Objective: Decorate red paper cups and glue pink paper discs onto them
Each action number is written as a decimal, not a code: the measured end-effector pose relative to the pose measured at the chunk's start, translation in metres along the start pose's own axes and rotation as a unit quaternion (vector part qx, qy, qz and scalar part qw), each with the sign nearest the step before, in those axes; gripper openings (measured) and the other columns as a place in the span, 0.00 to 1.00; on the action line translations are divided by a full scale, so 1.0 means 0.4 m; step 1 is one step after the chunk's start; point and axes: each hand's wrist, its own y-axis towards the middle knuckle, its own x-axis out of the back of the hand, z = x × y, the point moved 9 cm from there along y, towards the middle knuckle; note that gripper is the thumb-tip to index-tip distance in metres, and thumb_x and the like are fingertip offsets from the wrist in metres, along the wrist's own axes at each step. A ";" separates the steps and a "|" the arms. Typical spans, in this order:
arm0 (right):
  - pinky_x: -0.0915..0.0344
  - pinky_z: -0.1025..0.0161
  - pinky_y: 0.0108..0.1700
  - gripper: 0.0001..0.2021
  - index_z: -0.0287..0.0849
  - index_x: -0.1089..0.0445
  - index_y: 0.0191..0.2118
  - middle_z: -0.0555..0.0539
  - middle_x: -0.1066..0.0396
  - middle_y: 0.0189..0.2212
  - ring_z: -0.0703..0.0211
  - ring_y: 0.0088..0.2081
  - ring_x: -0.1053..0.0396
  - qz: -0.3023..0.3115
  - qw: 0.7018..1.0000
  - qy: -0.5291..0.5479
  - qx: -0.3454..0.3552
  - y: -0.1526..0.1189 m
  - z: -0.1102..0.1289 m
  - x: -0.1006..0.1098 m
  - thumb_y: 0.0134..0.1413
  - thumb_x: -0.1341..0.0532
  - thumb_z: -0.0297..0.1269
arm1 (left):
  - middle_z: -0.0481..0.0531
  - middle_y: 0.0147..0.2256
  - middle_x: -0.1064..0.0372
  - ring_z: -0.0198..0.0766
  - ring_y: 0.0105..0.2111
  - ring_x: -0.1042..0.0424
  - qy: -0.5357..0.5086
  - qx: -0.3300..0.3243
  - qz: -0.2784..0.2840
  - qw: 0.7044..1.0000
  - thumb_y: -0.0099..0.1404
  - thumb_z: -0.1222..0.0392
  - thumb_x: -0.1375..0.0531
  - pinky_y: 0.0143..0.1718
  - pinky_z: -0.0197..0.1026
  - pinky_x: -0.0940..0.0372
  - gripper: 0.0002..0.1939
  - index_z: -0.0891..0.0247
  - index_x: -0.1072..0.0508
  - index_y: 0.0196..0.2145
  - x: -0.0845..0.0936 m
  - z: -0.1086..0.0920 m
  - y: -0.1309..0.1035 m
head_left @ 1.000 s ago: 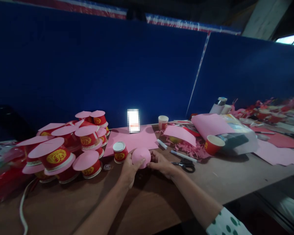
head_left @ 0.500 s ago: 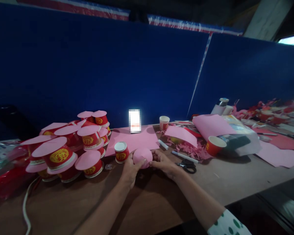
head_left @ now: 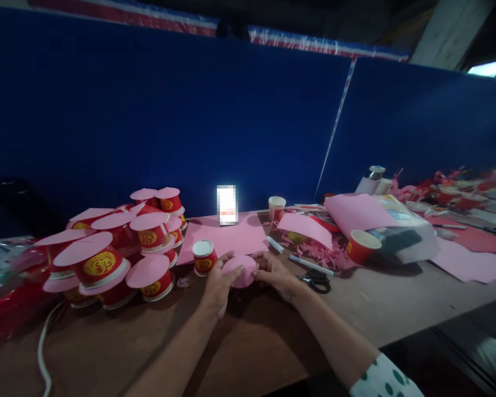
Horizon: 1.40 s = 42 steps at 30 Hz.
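Between both hands is a round pink paper disc [head_left: 240,271], held just above the table's front part. My left hand [head_left: 222,284] grips its left edge, thumb on top. On the right edge, my right hand [head_left: 275,275] pinches the paper between thumb and fingers. Just left of my left hand stands a red paper cup [head_left: 205,257] with a gold emblem and a white top. Behind the disc lies a large pink paper sheet [head_left: 227,238]. Black-handled scissors [head_left: 317,281] rest right of my right hand.
Several red cups topped with pink discs [head_left: 103,263] are stacked at the left. Pink paper scraps [head_left: 320,255], a marker [head_left: 312,265] and a tipped paper cup [head_left: 362,246] lie at the right. A lit phone [head_left: 227,205] stands at the back. A white cable [head_left: 45,353] crosses the front left.
The pink disc has tilted slightly between my fingers, its outline now wider and flatter. Both hands have stayed in nearly the same place.
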 end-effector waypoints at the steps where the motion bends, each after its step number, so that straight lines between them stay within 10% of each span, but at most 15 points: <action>1: 0.46 0.71 0.24 0.22 0.43 0.38 0.42 0.54 0.34 0.26 0.67 0.26 0.38 -0.002 1.000 0.002 -0.003 0.000 -0.001 0.001 0.40 0.31 0.40 | 0.55 0.40 0.30 0.38 0.37 0.29 -0.001 0.002 -0.001 1.000 0.45 0.59 0.31 0.39 0.38 0.36 0.36 0.64 0.39 0.50 0.000 0.000 0.000; 24: 0.45 0.70 0.26 0.19 0.44 0.36 0.40 0.55 0.36 0.25 0.68 0.25 0.39 -0.048 0.998 0.043 0.003 0.002 0.000 0.031 0.41 0.32 0.38 | 0.56 0.45 0.31 0.40 0.42 0.30 -0.019 0.042 0.084 0.995 0.44 0.60 0.31 0.42 0.39 0.37 0.32 0.62 0.36 0.48 -0.043 0.009 -0.023; 42: 0.50 0.70 0.26 0.18 0.44 0.37 0.39 0.57 0.38 0.21 0.70 0.22 0.44 -0.021 0.999 0.026 0.004 0.002 -0.007 0.012 0.43 0.32 0.40 | 0.51 0.31 0.27 0.35 0.30 0.29 0.028 0.034 0.094 0.995 0.50 0.56 0.34 0.35 0.38 0.38 0.35 0.63 0.41 0.54 -0.038 0.026 -0.012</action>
